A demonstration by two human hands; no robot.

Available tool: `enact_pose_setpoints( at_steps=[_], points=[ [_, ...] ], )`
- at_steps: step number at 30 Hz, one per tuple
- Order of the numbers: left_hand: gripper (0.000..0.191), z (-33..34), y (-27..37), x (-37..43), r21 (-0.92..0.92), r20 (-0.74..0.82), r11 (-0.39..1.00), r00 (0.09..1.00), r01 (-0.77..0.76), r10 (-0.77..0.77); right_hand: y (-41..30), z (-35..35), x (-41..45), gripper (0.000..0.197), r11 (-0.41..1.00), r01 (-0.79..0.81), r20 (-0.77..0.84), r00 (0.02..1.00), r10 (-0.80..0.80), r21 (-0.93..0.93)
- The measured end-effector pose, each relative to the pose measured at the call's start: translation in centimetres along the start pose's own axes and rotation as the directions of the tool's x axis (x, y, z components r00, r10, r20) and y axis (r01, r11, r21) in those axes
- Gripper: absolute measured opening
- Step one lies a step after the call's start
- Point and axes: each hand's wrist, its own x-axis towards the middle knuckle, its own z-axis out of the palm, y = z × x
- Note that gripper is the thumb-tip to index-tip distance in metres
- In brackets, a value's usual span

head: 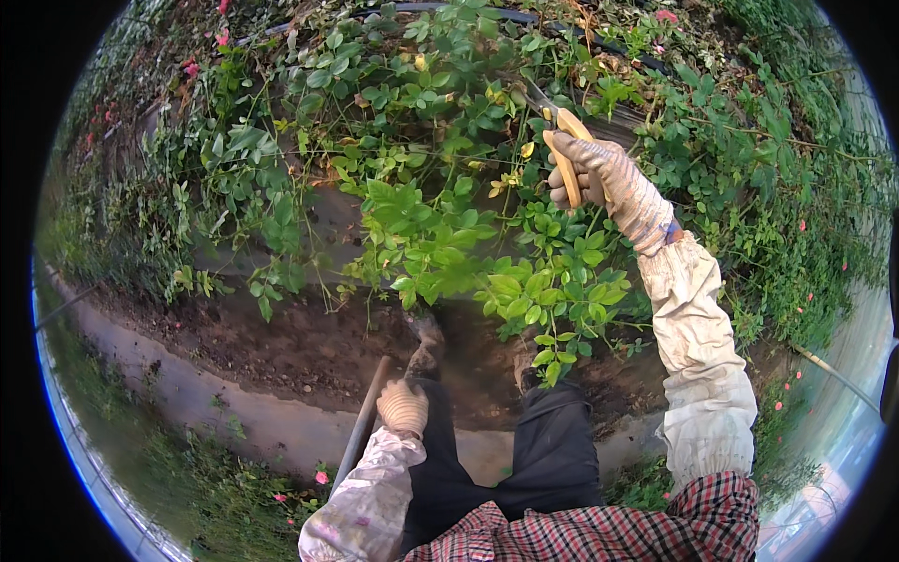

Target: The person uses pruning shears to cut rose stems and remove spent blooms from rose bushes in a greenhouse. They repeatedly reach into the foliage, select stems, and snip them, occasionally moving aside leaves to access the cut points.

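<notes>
My right hand [586, 168], in a dirty striped work glove, grips the yellow handles of pruning shears [562, 130]. The shears point up and left into rose foliage, and leaves partly hide the blade tips. Yellowed leaves [506, 184] hang just left of that hand. My left hand [404, 407], gloved too, is low by my left thigh, against a pole [365, 421] that slants down to the left. Its fingers are mostly hidden, so its hold on the pole is not certain. Bright green rose shoots [435, 239] lean out between the two hands.
Dense rose bushes [246, 161] fill the bed ahead. A black hose [506, 14] crosses the top. Brown soil [302, 358] lies around my boots, with a pale strip of ground [239, 421] behind it. More plants with pink flowers [321, 478] grow at lower left. A thin pole [836, 376] juts out at right.
</notes>
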Motion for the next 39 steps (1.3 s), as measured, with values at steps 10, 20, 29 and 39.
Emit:
enact_pose_setpoints(
  at_steps=[10,20,29,39],
  points=[
    [0.040,-0.2,0.9,-0.3,0.000,0.087,0.999,0.995,0.044,-0.044,-1.1,-0.7,5.5,0.032,0.928,0.182,-0.206,0.971,-0.118,0.326],
    [0.039,-0.8,-0.1,0.3,-0.084,0.075,0.994,0.995,0.070,-0.063,-3.7,4.8,-0.7,0.045,0.979,0.202,-0.033,0.979,-0.202,0.020],
    [0.038,-1.1,-2.2,0.6,-0.159,0.092,0.982,0.992,0.101,-0.087,-10.4,21.3,11.1,0.057,0.826,0.131,-0.055,0.980,-0.192,-0.548],
    [0.038,-0.6,-3.5,1.1,-0.180,0.080,0.978,0.993,0.103,-0.090,-8.1,24.1,8.3,0.052,0.215,0.248,0.194,0.950,-0.246,-0.945]
  ],
)
